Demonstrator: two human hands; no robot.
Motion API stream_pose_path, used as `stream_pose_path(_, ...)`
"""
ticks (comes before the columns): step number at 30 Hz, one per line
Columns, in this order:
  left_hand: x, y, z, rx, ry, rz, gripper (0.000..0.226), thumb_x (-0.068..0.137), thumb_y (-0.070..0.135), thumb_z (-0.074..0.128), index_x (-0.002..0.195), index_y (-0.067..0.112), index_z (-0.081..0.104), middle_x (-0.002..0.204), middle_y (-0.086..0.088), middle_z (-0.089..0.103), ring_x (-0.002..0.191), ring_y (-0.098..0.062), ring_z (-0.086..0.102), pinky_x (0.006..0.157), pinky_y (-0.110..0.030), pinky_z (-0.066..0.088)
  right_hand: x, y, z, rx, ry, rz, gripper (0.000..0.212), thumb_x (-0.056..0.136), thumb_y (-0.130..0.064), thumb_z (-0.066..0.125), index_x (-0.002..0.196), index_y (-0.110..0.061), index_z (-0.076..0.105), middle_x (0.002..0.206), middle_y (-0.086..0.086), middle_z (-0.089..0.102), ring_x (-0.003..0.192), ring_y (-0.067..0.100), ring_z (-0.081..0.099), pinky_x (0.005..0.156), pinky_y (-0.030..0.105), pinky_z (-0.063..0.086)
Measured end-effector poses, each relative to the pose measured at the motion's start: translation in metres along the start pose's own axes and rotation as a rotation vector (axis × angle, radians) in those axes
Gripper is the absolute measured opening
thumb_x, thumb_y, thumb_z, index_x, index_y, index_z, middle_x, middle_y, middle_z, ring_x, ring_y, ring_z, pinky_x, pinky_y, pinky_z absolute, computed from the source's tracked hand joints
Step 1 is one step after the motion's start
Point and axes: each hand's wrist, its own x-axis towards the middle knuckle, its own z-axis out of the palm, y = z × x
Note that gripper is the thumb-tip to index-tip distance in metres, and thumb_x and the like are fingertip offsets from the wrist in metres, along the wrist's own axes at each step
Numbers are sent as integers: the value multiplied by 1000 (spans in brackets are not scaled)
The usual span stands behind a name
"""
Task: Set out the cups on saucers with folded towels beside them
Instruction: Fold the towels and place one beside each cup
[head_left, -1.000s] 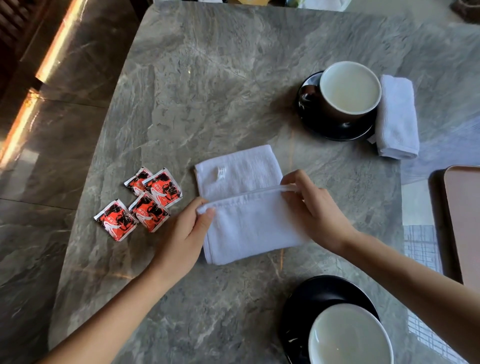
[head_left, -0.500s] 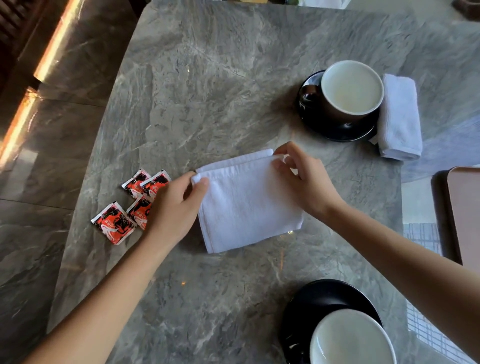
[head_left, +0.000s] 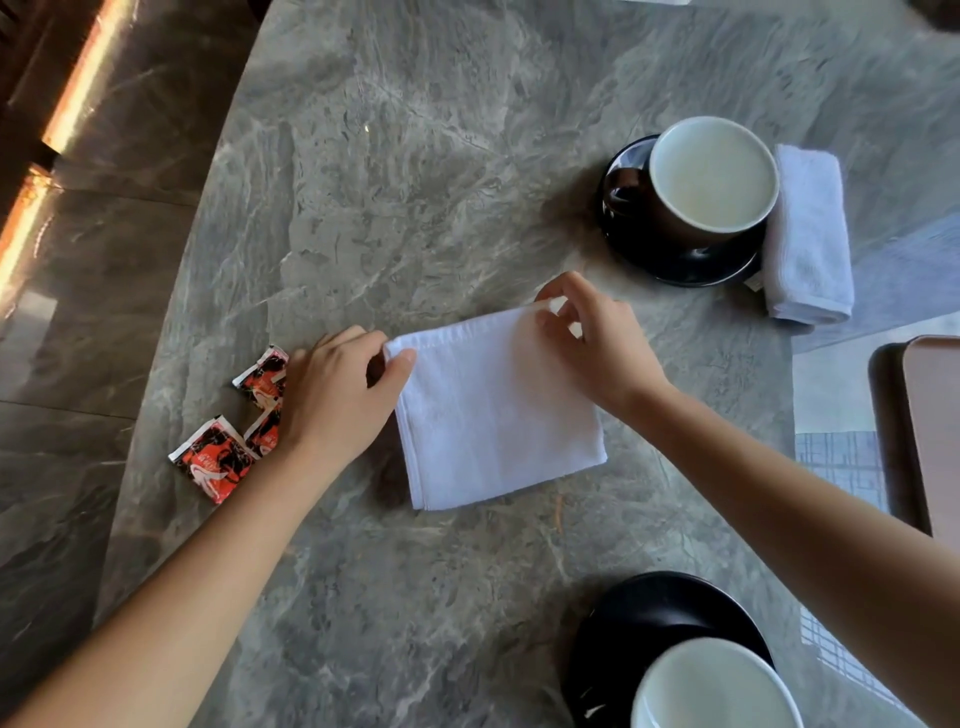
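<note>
Packets (head_left: 223, 447) half hidden behind left hand (head_left: 332, 395), both grips pinching towel (head_left: 498, 415) corners; near cup (head_left: 711, 686) cropped.

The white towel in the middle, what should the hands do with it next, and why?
Probably fold it once more into a narrow strip. The white towel lies as a wide square, pinched at its far corners by the left hand and right hand, while the finished towel beside the far cup is narrower.
</note>
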Motion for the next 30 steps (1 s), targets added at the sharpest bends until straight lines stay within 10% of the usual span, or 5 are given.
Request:
stream_pose_path(6,-15,13,-13,195,109,-3,40,79,45,54,107,18,50,112,-6,53,100,-28,43,80,-41,27,-14,-13,-5,-470,81,-172,43,89,-30,52,129,-18,40,118,3,55,96,24,55,65,34,43)
stream_pose_path(11,-58,44,7,294,-100,265,67,85,43,37,141,6,34,152,-8,32,140,-24,29,114,-54,16,-55,-24,20,-650,-138,-479,62,92,-41,41,145,-10,34,154,9,32,142,28,25,115,42,22)
stream_pose_path(15,-67,38,23,406,-224,253,73,89,49,28,145,3,24,156,-10,18,144,-27,16,114,-57,17,-63,-10,38,-703,-316,-451,67,97,-47,26,151,-9,14,160,7,6,148,25,-1,121,46,5)
stream_pose_path(30,-64,30,28,367,-265,202,87,85,63,26,146,1,19,156,-16,14,144,-29,12,113,-58,12,-47,23,8,-690,-248,-311,75,94,-59,15,152,-13,1,161,4,-2,148,17,-4,120,41,-1)
